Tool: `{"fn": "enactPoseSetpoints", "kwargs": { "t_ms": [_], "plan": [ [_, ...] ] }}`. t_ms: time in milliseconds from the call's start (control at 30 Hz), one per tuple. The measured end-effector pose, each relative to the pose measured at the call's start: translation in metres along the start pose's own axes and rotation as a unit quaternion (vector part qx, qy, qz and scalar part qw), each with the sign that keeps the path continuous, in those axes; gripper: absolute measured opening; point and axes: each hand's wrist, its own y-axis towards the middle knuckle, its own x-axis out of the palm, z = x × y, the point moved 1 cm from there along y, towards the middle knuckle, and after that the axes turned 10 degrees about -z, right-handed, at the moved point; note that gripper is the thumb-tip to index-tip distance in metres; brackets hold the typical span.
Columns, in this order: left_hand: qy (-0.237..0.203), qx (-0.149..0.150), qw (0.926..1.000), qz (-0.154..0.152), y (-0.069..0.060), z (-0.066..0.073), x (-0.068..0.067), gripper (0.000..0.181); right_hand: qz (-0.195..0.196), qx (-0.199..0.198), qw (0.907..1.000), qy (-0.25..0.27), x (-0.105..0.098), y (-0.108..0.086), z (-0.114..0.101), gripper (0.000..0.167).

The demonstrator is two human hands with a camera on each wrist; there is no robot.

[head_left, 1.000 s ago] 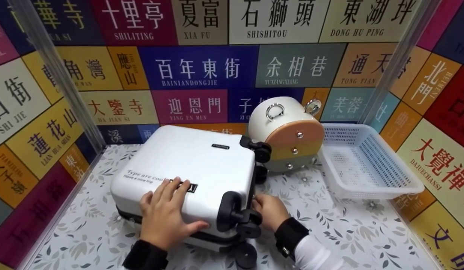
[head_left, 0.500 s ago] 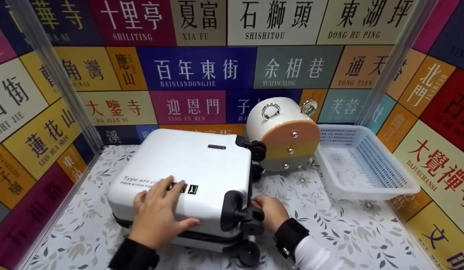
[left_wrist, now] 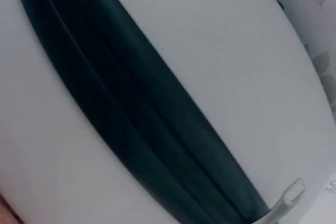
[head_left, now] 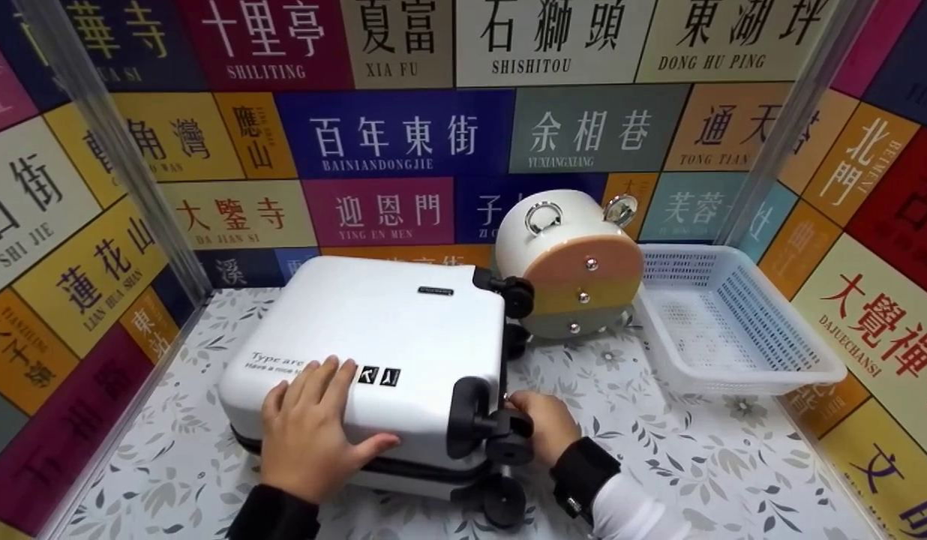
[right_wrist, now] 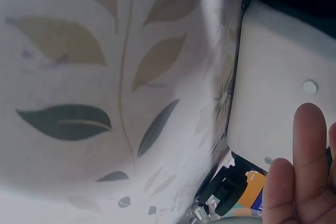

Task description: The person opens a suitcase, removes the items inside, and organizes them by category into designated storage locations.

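A white suitcase (head_left: 373, 322) lies flat on the patterned surface, its black wheels on the right. On its lid near the front edge rests my left hand (head_left: 313, 439), fingers spread beside a black label (head_left: 379, 376). My right hand (head_left: 546, 427) is at the suitcase's right side, between the wheels, pinching a small shiny zipper pull; a wheel partly hides the fingers. The left wrist view shows the black zipper band (left_wrist: 142, 98) and a metal pull (left_wrist: 286, 203) on it. In the right wrist view, fingers (right_wrist: 310, 156) are near the white shell (right_wrist: 278, 93).
Behind the right wheels stands a round white container (head_left: 520, 225) with a striped front and silver rings. To its right is a white perforated basket (head_left: 741, 379). Walls covered in coloured signs (head_left: 396, 135) enclose the back and sides.
My left hand has slid a little to the left across the lid, uncovering more of the black label. The suitcase's front right wheels sit slightly farther right; my right hand has barely moved.
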Motion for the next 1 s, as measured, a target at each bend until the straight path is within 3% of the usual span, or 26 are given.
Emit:
{"fn": "enactPoseSetpoints", "kwargs": {
  "t_ms": [200, 333, 567, 800, 1000],
  "plan": [
    [0.010, -0.018, 0.9998, -0.001, -0.007, 0.015, 0.002, 0.115, -0.004, -0.027, 0.9996, 0.009, -0.003, -0.004, 0.007, 0.011],
    [0.002, -0.023, 0.9996, -0.015, -0.008, 0.023, -0.002, 0.117, 0.008, -0.048, 0.9988, 0.004, -0.006, -0.002, 0.011, 0.012],
    [0.003, 0.009, 0.9983, -0.058, -0.001, 0.012, -0.014, 0.113, -0.001, -0.059, 0.9983, -0.003, -0.007, 0.001, 0.013, 0.013],
    [0.025, 0.023, 0.9993, -0.019, -0.001, 0.008, -0.008, 0.115, 0.010, -0.071, 0.9974, 0.007, -0.009, 0.001, 0.014, 0.010],
    [0.033, 0.015, 0.9993, -0.012, 0.001, 0.011, -0.004, 0.112, 0.012, -0.052, 0.9984, 0.018, -0.009, -0.001, 0.016, 0.007]
  ]
}}
